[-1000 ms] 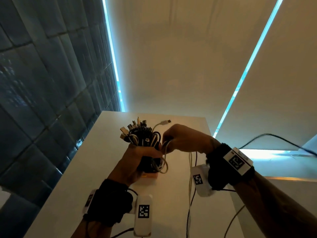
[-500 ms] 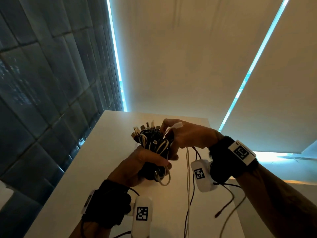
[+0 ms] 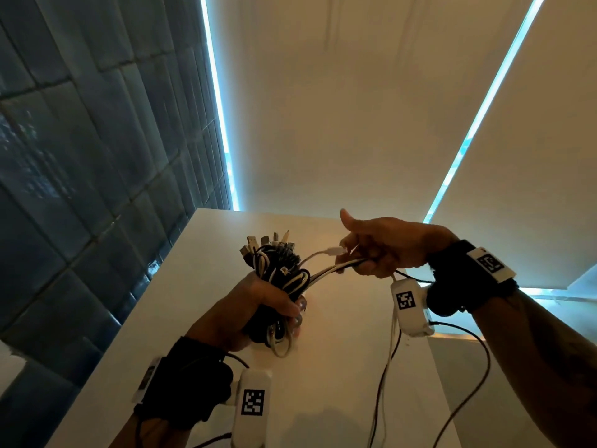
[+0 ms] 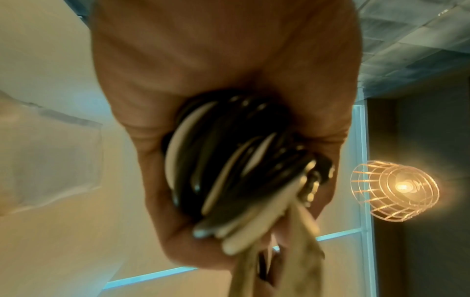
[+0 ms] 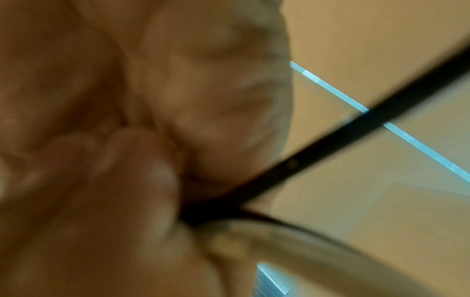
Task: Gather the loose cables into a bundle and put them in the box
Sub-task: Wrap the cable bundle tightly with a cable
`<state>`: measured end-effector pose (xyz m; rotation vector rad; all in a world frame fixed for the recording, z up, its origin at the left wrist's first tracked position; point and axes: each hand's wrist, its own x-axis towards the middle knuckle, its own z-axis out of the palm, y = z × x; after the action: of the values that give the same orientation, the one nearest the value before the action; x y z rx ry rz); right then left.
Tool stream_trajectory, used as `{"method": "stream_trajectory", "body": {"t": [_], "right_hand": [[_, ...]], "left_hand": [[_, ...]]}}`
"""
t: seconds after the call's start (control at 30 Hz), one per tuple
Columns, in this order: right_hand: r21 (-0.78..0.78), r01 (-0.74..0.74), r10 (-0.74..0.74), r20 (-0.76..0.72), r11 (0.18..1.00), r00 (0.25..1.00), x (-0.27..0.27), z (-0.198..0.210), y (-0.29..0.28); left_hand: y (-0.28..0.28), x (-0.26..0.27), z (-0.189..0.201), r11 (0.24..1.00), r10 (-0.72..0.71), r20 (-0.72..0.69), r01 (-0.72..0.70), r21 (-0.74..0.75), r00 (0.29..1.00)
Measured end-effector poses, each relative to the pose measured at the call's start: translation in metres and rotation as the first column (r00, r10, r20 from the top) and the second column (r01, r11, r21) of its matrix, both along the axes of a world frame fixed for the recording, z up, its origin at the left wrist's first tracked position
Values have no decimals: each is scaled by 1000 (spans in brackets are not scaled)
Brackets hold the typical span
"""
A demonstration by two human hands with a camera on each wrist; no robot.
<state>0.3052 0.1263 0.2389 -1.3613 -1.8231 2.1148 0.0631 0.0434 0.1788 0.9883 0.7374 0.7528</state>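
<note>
My left hand (image 3: 258,305) grips a thick coil of black and white cables (image 3: 277,270) upright above the white table (image 3: 200,286), with several plugs sticking out of its top. The left wrist view shows the same cable bundle (image 4: 229,160) filling the closed palm. My right hand (image 3: 378,250) stands to the right of the coil and holds a few cable strands (image 3: 332,270) stretched out from it, thumb raised. A white plug (image 3: 334,251) juts out by its fingers. In the right wrist view its fingers (image 5: 142,180) close on a black cable (image 5: 330,140). No box is in view.
Loose cable tails (image 3: 384,367) hang from the right hand down over the table's right part. A dark tiled wall (image 3: 80,156) runs along the left edge of the table. Pale blinds (image 3: 355,108) rise behind it. A wire-cage lamp (image 4: 396,191) glows in the left wrist view.
The right hand has moved away from the coil to the right, pulling several strands taut between the hands. The left hand kept its grip on the coil.
</note>
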Motion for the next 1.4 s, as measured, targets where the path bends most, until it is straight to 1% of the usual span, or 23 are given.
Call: {"method": "stream_trajectory", "body": {"t": [0.1, 0.2, 0.3, 0.37, 0.4, 0.43, 0.47, 0.53, 0.57, 0.6, 0.63, 0.67, 0.73, 0.83, 0.93, 1.0, 1.07, 1.1, 1.17, 1.2, 1.27, 1.33, 1.4], "right_hand": [[74, -39, 34, 66, 997, 997, -8, 4, -3], [217, -60, 38, 105, 974, 994, -13, 7, -7], [283, 17, -39, 74, 959, 996, -15, 5, -13], [357, 107, -128, 36, 928, 991, -20, 3, -19], [412, 169, -191, 15, 895, 981, -25, 2, -23], [476, 241, -268, -11, 846, 963, -30, -1, -28], [546, 311, -346, -42, 778, 937, -37, -5, -32], [716, 373, -452, -90, 590, 887, -55, -15, -45], [779, 383, -480, -122, 496, 869, -64, -20, -53], [808, 405, -493, -168, 428, 854, -73, -25, -61], [811, 435, -486, -219, 392, 846, -82, -30, -68], [807, 455, -462, -262, 377, 847, -89, -33, -76], [823, 427, -400, -273, 374, 875, -101, -39, -87], [869, 291, -311, -170, 401, 935, -106, -44, -97], [864, 247, -265, -139, 439, 954, -105, -46, -100], [873, 209, -265, -96, 441, 960, -101, -43, -100], [871, 242, -304, -113, 428, 946, -95, -38, -98], [845, 295, -326, -153, 446, 933, -92, -36, -96], [773, 378, -352, -213, 511, 911, -89, -34, -93], [752, 393, -368, -214, 529, 905, -88, -35, -92], [746, 413, -428, -189, 523, 884, -88, -39, -88], [742, 440, -485, -177, 506, 856, -87, -43, -88], [739, 432, -492, -156, 517, 856, -87, -47, -91]], "left_hand": [[2, 3, -4, 999, 23, -95, -18, 47, 995], [2, 6, -9, 996, 62, -119, -54, 73, 991], [1, 10, -15, 988, 125, -90, -116, 99, 988], [1, 13, -19, 979, 195, -26, -193, 70, 980], [1, 15, -21, 972, 231, 23, -232, 30, 973], [2, 18, -22, 963, 271, 78, -271, -19, 959], [3, 20, -23, 949, 316, 137, -309, -68, 939], [7, 24, -24, 918, 395, 244, -368, -148, 886], [8, 26, -22, 907, 418, 291, -380, -180, 861], [9, 28, -22, 898, 438, 322, -390, -204, 839], [9, 30, -22, 890, 454, 339, -401, -218, 824], [9, 31, -23, 883, 468, 339, -415, -221, 816], [9, 31, -24, 883, 467, 345, -410, -229, 814], [10, 28, -20, 906, 412, 398, -323, -273, 820], [9, 22, -20, 915, 393, 398, -309, -259, 829], [7, 20, -21, 929, 360, 415, -279, -243, 836], [4, 20, -21, 944, 324, 427, -261, -200, 844], [3, 21, -20, 948, 317, 426, -265, -177, 847], [3, 24, -21, 941, 338, 421, -305, -146, 842], [5, 25, -23, 931, 365, 416, -339, -136, 833], [9, 27, -29, 894, 445, 377, -430, -128, 812], [15, 27, -32, 840, 537, 320, -530, -116, 781], [23, 24, -33, 779, 620, 274, -617, -107, 735]]}}
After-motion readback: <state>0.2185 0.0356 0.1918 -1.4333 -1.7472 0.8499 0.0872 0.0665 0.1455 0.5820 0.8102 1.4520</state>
